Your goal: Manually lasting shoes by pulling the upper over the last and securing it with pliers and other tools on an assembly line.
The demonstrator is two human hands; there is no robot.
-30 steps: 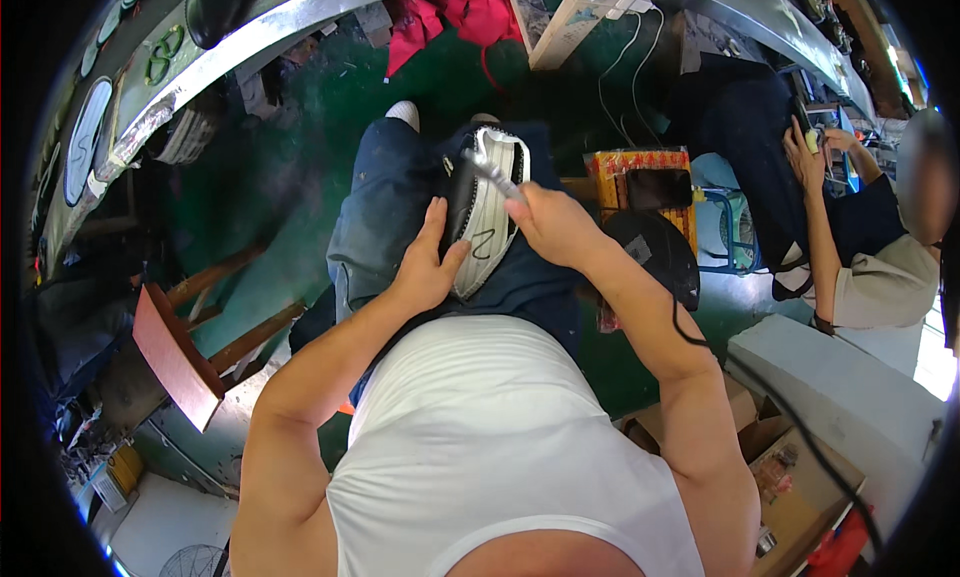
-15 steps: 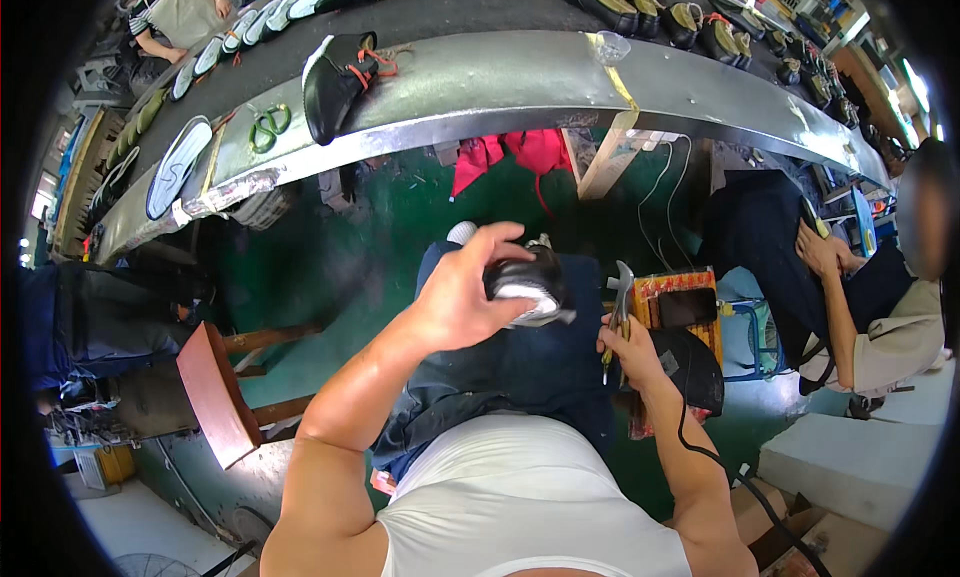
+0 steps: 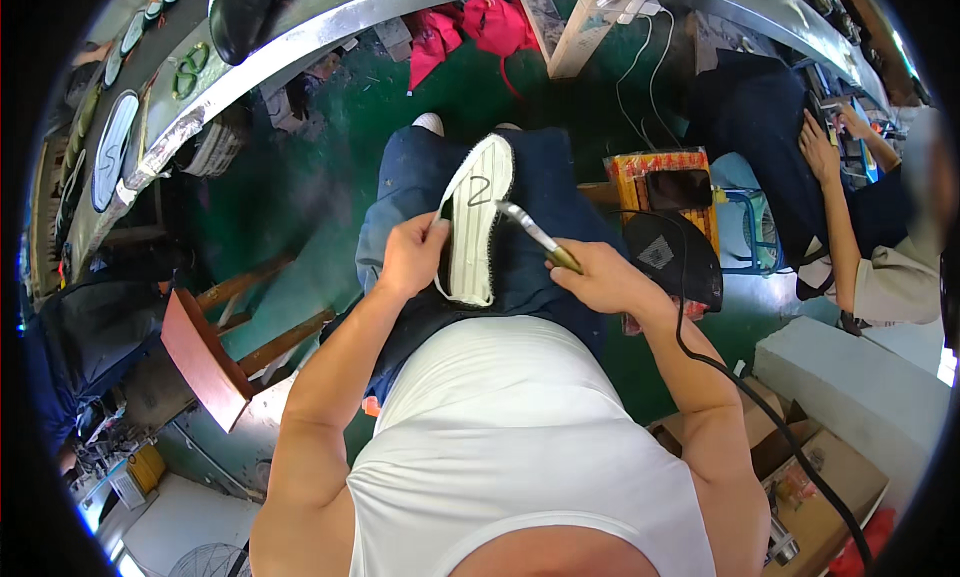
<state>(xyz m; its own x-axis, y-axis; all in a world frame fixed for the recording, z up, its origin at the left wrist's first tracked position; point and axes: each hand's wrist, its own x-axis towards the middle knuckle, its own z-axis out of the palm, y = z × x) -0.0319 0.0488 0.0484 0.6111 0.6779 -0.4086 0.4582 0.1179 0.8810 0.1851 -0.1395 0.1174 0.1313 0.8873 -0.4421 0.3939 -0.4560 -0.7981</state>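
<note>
A shoe lies sole up across my lap, its pale, ribbed underside showing a dark hand-drawn mark. Dark upper material shows along its left edge. My left hand grips that left side, thumb against the rim. In my right hand is a pair of pincers with a curved metal head and a brass-coloured grip. The head reaches the shoe's right edge; whether it touches cannot be told. My right fingers are wrapped round the grip and partly hidden.
Ahead curves a metal-edged bench holding a black shoe and green-handled scissors. A wooden stool stands left. On the right are a black cap, a phone and a black cable. A co-worker's arm is further right.
The shoe has come down onto my lap and turned sole up. My left hand has shifted to its side. My right hand has brought the pincers leftward to the shoe's edge. The view has tilted down.
</note>
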